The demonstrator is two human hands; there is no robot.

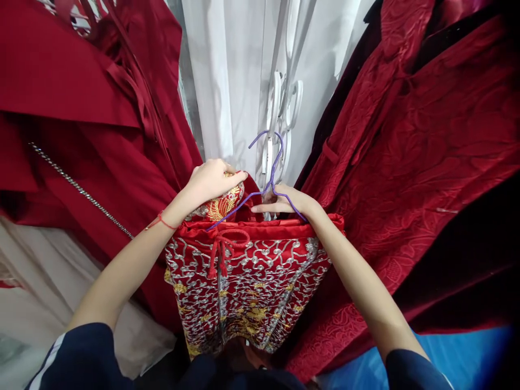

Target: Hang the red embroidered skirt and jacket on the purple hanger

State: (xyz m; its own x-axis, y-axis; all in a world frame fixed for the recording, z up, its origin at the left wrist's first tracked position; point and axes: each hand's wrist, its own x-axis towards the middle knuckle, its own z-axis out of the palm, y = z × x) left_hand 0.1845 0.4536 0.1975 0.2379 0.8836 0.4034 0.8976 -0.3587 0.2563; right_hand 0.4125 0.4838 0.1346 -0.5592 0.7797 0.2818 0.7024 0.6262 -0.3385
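Note:
A purple wire hanger (pixel 271 181) stands upright, its hook near the white chain links. From it hangs a red drawstring skirt (pixel 252 271) with silver and gold embroidery, a red cord tied in a bow at its waistband. My left hand (pixel 213 181) is closed over a bunched red garment with gold embroidery (pixel 223 206), at the left behind the waistband. Behind the hanger's right arm is my right hand (pixel 288 199), one finger stretched leftward below the hanger's neck. Its other fingers are partly hidden, and I see nothing gripped in it.
Dark red garments (pixel 134 162) hang close on the left, one with a sparkling chain trim (pixel 81 189). Red patterned garments (pixel 406 162) crowd the right. White plastic chain links (pixel 276 100) hang before a white curtain (pixel 231 70). Blue material (pixel 459 357) lies at lower right.

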